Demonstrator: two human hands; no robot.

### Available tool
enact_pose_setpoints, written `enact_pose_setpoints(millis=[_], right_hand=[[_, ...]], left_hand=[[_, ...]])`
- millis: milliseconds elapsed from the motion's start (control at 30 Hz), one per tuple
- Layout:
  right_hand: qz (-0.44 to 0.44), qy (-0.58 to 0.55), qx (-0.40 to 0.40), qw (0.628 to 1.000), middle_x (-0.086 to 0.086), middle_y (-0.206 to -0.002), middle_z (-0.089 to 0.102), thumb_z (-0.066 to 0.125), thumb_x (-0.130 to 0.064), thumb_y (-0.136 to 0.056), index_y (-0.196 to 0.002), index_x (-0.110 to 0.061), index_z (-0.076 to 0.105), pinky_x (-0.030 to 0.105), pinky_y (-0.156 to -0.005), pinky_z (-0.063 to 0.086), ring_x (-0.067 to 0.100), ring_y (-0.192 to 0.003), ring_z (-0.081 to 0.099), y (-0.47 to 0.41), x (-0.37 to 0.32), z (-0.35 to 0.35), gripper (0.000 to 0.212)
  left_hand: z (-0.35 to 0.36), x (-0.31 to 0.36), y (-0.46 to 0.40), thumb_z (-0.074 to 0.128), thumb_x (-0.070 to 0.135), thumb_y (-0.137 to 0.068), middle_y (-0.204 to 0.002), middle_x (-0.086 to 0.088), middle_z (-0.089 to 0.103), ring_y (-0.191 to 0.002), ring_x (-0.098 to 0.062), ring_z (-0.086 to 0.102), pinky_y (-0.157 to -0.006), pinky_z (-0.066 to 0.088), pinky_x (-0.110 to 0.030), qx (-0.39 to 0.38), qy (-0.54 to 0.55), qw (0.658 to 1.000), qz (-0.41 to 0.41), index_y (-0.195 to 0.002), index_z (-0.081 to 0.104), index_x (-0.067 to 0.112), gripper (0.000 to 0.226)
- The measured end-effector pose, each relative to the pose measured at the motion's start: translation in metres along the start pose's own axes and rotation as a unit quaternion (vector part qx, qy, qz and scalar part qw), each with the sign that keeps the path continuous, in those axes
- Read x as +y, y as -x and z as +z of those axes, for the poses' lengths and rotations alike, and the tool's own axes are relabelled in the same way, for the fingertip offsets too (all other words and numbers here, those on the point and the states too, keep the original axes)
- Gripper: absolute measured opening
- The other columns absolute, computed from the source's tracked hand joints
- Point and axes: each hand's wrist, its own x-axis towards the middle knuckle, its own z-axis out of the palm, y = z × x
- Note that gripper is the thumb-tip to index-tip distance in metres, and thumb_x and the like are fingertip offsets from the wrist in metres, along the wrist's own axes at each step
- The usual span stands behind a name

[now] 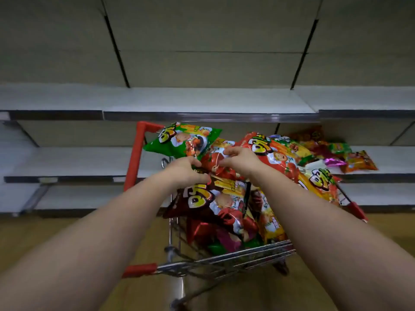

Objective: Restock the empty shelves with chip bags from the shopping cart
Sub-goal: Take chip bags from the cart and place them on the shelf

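A wire shopping cart [224, 261] with red corners stands in front of me, piled with chip bags. A green bag [179, 140] lies at the top left, a large red bag [278, 153] at the right, a dark brown bag [206, 203] in the middle. Both my hands reach into the pile. My left hand [184, 169] pinches the lower edge of the green bag. My right hand [238, 159] grips a red bag [215, 164] between the others. Several bags [350, 156] lie on the middle shelf at the right.
White shelves run across the view: an upper shelf [202, 102], a middle shelf [67, 160] and a lower shelf [78, 196]. The cart stands close against their front edges. The floor [45, 232] is wooden brown.
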Motion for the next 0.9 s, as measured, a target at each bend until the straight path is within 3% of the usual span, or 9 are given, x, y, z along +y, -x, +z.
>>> enact_pose_setpoints(millis=[200,300,400,600,733,800,900], right_hand=[[-0.001,0.108,-0.123,0.987,0.006,-0.136,0.05,0.07,-0.029,-0.083,-0.13,-0.014,0.055,0.032,-0.1,0.041,0.023,-0.123,0.048,0.002,0.006,0.013,0.052],[0.0,0.128,-0.137,0.982,0.007,-0.14,0.047,0.066,-0.031,-0.085,-0.136,-0.015,0.049,0.03,-0.098,0.04,0.023,-0.125,0.047,-0.004,0.01,0.016,0.056],[-0.001,0.135,-0.152,0.979,0.007,-0.144,0.043,0.063,-0.032,-0.088,-0.141,-0.016,0.043,0.031,-0.101,0.038,0.025,-0.129,0.044,-0.006,0.012,0.018,0.059],[-0.004,0.17,-0.17,0.971,0.005,-0.146,0.04,0.055,-0.043,-0.09,-0.142,-0.017,0.039,0.03,-0.102,0.034,0.024,-0.131,0.041,-0.009,0.011,0.018,0.06],[0.037,0.11,-0.187,0.975,-0.001,-0.127,0.055,0.057,-0.049,-0.087,-0.132,-0.017,0.052,0.028,-0.091,0.038,0.021,-0.117,0.052,-0.01,0.013,0.012,0.057],[0.076,0.073,-0.206,0.973,0.001,-0.124,0.06,0.064,-0.056,-0.078,-0.13,-0.017,0.053,0.031,-0.092,0.042,0.02,-0.107,0.058,-0.011,0.017,0.007,0.066],[0.109,0.032,-0.244,0.963,0.006,-0.123,0.062,0.075,-0.07,-0.05,-0.125,-0.022,0.056,0.042,-0.102,0.043,0.025,-0.111,0.059,-0.008,0.029,0.0,0.091]], left_hand=[[0.008,-0.011,0.008,0.079,0.045,-0.069,-0.155,-0.008,0.019,-0.139,-0.028,0.028,-0.11,0.034,-0.04,-0.123,-0.127,0.984,-0.03,-0.151,0.011,0.021,0.109],[0.017,-0.016,0.006,0.083,0.044,-0.063,-0.158,-0.009,-0.002,-0.144,-0.033,0.017,-0.113,0.03,-0.045,-0.121,-0.2,0.972,-0.029,-0.151,-0.006,0.025,0.127],[0.027,-0.02,0.006,0.085,0.036,-0.064,-0.159,-0.007,-0.01,-0.144,-0.034,0.016,-0.112,0.032,-0.046,-0.09,-0.225,0.97,-0.013,-0.15,-0.011,0.026,0.13],[0.029,-0.025,-0.002,0.086,0.025,-0.065,-0.157,-0.008,0.01,-0.141,-0.031,0.024,-0.109,0.035,-0.041,-0.002,-0.156,0.988,-0.005,-0.152,0.005,0.026,0.118],[0.019,-0.025,-0.002,0.086,0.022,-0.064,-0.153,-0.006,0.024,-0.136,-0.028,0.032,-0.104,0.035,-0.037,-0.006,-0.141,0.989,0.039,-0.15,0.015,0.028,0.112],[0.013,-0.025,0.002,0.086,0.02,-0.064,-0.15,-0.003,0.03,-0.135,-0.025,0.034,-0.103,0.035,-0.034,-0.014,-0.141,0.987,0.072,-0.149,0.018,0.03,0.11],[0.004,-0.023,0.008,0.086,0.017,-0.063,-0.147,0.002,0.033,-0.134,-0.021,0.035,-0.101,0.034,-0.029,-0.024,-0.164,0.978,0.129,-0.148,0.02,0.032,0.109]])
